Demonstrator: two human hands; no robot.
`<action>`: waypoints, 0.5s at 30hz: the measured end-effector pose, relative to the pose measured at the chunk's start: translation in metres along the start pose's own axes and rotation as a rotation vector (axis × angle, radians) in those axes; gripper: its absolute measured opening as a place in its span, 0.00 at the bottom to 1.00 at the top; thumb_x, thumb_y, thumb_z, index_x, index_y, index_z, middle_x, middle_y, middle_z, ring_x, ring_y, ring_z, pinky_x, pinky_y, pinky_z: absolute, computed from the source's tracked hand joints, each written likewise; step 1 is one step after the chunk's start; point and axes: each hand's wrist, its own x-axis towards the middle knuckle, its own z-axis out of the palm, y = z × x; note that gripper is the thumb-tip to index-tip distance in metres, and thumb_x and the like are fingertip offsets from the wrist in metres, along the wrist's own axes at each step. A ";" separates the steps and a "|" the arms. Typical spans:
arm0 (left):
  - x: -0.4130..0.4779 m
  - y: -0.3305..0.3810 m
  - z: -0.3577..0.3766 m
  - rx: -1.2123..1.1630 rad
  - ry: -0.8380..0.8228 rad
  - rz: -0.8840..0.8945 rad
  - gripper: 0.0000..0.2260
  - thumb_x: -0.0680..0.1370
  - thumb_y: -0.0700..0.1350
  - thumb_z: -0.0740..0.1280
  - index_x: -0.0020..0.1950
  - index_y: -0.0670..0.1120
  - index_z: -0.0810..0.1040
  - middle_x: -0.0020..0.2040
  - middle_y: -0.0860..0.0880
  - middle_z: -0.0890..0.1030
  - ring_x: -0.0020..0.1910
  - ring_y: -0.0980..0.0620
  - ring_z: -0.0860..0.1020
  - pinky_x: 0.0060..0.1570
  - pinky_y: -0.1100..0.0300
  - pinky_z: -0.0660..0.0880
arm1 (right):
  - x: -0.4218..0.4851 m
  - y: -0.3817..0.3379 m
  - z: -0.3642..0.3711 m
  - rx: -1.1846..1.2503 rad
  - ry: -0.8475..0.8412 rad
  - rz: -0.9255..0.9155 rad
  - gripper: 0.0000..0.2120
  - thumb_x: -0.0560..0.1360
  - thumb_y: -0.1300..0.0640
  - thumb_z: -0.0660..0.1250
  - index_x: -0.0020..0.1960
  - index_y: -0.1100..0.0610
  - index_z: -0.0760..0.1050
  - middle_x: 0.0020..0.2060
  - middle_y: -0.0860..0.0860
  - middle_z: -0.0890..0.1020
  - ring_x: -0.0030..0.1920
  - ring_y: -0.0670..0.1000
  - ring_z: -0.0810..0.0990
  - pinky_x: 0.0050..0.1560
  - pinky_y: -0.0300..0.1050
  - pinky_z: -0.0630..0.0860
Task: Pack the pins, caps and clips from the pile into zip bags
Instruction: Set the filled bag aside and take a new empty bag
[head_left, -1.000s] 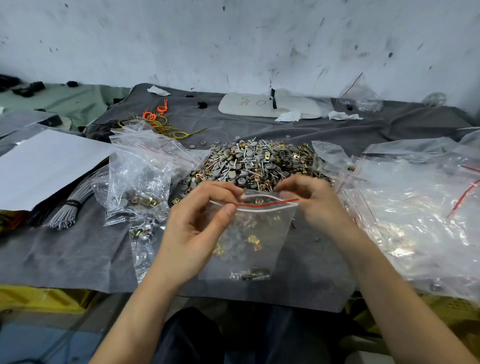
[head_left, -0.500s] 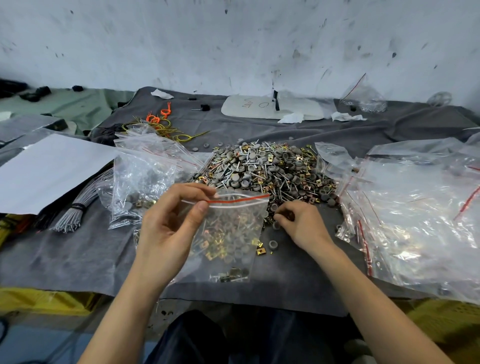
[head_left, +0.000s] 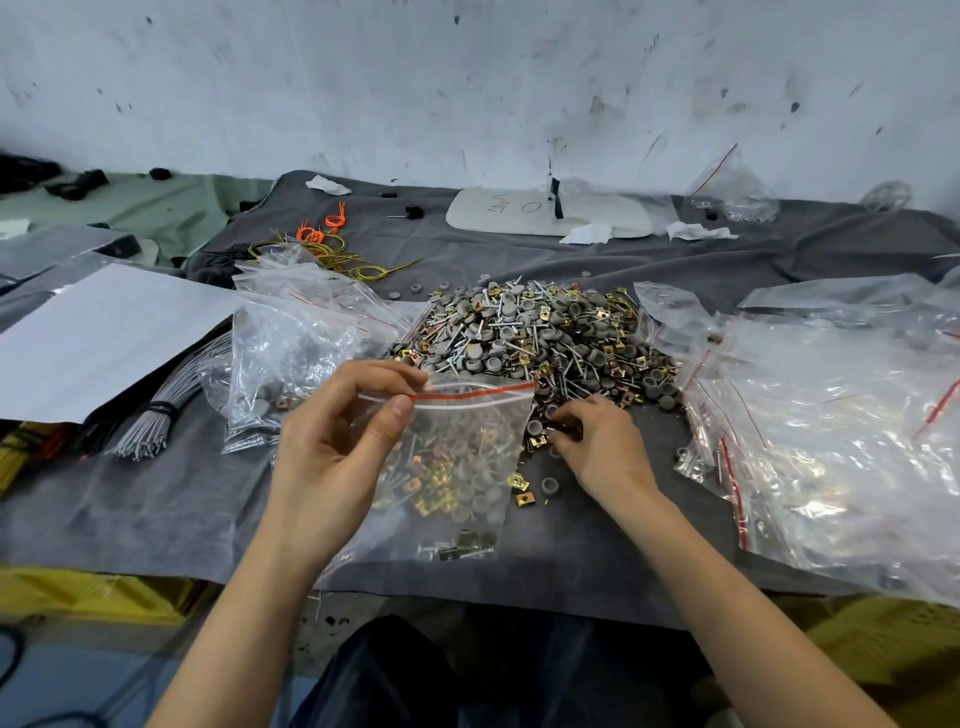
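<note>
A pile of grey caps, silver pins and brass clips lies on the grey cloth in the middle. My left hand pinches the red-striped top edge of a clear zip bag, which hangs open in front of the pile. Several parts lie at the bag's bottom. My right hand reaches into the pile's near edge, its fingers curled round small parts there. A loose grey cap and a brass clip lie just below that hand.
Filled zip bags stand left of the pile. A heap of clear bags covers the right side. A white sheet and a bundle of grey rods lie at the left. Orange and yellow wires lie behind.
My right hand left the bag's top edge and dropped to the pile's near edge, then closed on parts there. My left hand kept its hold on the bag.
</note>
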 end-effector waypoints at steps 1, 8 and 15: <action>0.000 0.000 0.000 -0.003 0.005 -0.005 0.07 0.77 0.36 0.64 0.48 0.47 0.77 0.52 0.47 0.82 0.54 0.59 0.80 0.51 0.69 0.75 | -0.002 -0.001 0.000 0.009 0.026 -0.014 0.10 0.74 0.54 0.70 0.54 0.54 0.79 0.51 0.51 0.76 0.52 0.54 0.76 0.49 0.45 0.73; 0.002 -0.001 0.007 -0.012 -0.027 0.009 0.03 0.78 0.38 0.66 0.47 0.45 0.77 0.51 0.44 0.81 0.53 0.60 0.80 0.51 0.69 0.75 | -0.010 -0.019 0.016 -0.255 -0.023 -0.102 0.10 0.77 0.50 0.65 0.51 0.55 0.78 0.52 0.50 0.77 0.56 0.54 0.73 0.53 0.48 0.69; -0.007 -0.003 0.014 0.039 -0.135 0.022 0.05 0.77 0.46 0.65 0.46 0.46 0.78 0.52 0.48 0.82 0.52 0.51 0.81 0.47 0.60 0.76 | -0.017 -0.032 -0.033 0.535 0.096 0.010 0.04 0.72 0.60 0.72 0.41 0.54 0.78 0.37 0.48 0.80 0.38 0.46 0.78 0.34 0.33 0.73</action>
